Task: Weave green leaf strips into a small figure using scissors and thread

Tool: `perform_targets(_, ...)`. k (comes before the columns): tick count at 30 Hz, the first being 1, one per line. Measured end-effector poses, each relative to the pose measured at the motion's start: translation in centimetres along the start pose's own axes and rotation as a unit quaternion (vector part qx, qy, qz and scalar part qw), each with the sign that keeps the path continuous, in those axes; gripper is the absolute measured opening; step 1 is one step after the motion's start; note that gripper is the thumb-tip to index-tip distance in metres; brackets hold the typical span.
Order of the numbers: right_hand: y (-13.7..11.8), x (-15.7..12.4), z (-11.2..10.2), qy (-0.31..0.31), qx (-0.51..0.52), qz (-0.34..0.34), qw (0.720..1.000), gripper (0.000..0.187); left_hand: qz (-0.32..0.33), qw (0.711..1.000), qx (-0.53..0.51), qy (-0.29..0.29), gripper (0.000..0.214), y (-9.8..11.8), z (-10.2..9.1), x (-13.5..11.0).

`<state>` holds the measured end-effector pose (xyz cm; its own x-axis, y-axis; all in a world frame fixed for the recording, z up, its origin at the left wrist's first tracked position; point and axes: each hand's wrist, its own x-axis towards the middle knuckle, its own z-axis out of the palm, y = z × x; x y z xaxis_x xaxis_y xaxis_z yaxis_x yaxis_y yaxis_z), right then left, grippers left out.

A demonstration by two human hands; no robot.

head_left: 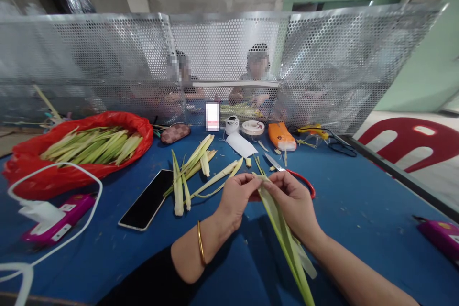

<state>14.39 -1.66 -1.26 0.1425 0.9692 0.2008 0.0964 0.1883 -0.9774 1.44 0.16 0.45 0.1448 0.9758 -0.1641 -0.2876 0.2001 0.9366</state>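
Both hands meet over the blue table, pinching the top end of a long green palm leaf strip that runs down toward me. My left hand, with a gold bangle at the wrist, grips the tip from the left. My right hand holds the strip from the right, fingers closed round it. Just behind the hands lie scissors with red handles. Several cut leaf pieces lie to the left of the hands.
A red plastic bag full of leaf strips sits at left. A black phone, a pink device with a white cable, tape rolls, an orange object and a glue gun lie around. Two people sit behind a perforated metal screen.
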Motion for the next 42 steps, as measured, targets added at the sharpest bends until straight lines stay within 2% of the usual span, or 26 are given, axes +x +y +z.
perform_targets(7, -0.6, 0.2, -0.5, -0.037, -0.006, -0.037, 0.999, 0.022, 0.097, 0.985, 0.138, -0.041, 0.017, -0.3, -0.5, 0.5)
perform_targets(13, -0.7, 0.3, -0.4, -0.047, 0.104, 0.049, 0.992, 0.024, 0.161, 0.961, 0.215, -0.063, 0.024, -0.6, -1.0, 0.6)
perform_targets(18, -0.9, 0.3, -0.3, -0.026, 0.060, 0.002, 0.998, 0.022, 0.180, 0.938, 0.289, -0.064, 0.023, -0.3, -1.1, 0.2)
perform_targets(22, -0.8, 0.4, -0.5, -0.006, 0.060, 0.020, 0.998, 0.022, 0.184, 0.939, 0.285, -0.065, 0.024, -0.5, -1.1, 0.3)
perform_targets(29, -1.0, 0.6, -0.6, -0.024, 0.027, 0.008, 0.999, 0.024, 0.178, 0.953, 0.234, -0.070, 0.023, -0.6, -1.1, 0.4)
perform_targets(33, -1.2, 0.6, -0.8, -0.041, -0.013, -0.022, 0.999, 0.021, 0.189, 0.953, 0.229, -0.066, 0.022, -0.3, -0.9, 0.2)
perform_targets(38, -1.3, 0.4, -0.9, -0.035, -0.107, -0.111, 0.987, 0.016, 0.171, 0.961, 0.210, -0.054, 0.021, -0.5, -0.7, 0.3)
perform_targets(42, -0.7, 0.3, -0.6, -0.037, -0.068, -0.074, 0.994, 0.016, 0.196, 0.948, 0.250, -0.022, 0.022, -0.3, -0.6, 0.2)
